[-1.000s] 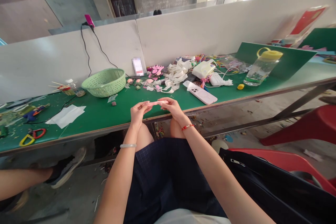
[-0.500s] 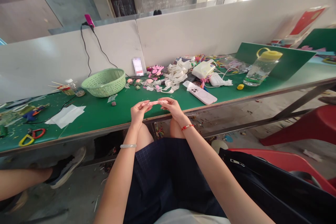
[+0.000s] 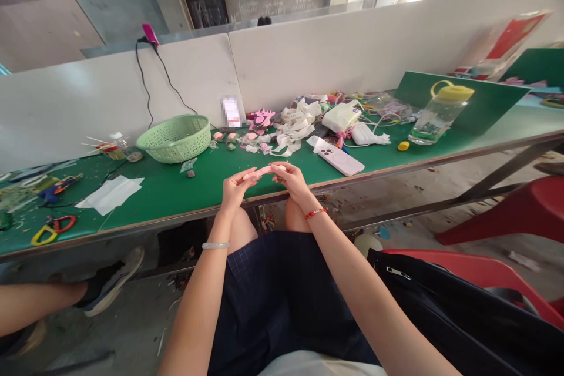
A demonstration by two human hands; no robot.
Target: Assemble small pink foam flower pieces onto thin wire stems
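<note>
Okay, pink strip [image 3: 263, 172] now tilts a bit more than a sec ago, R end up, pinched at both ends by my L hand [image 3: 235, 188] and R hand [image 3: 293, 182], hands apart w/ strip bridging them, just over near edge of green workbench [image 3: 145, 188]. Far left, green plastic basket [image 3: 174, 140], contents can't tell; far right, clear bottle [image 3: 434, 123] w/ yellow lid holds water-like liquid.

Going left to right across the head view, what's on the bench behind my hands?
Green basket, pink cutout, white strips, white phone, water bottle.
</note>
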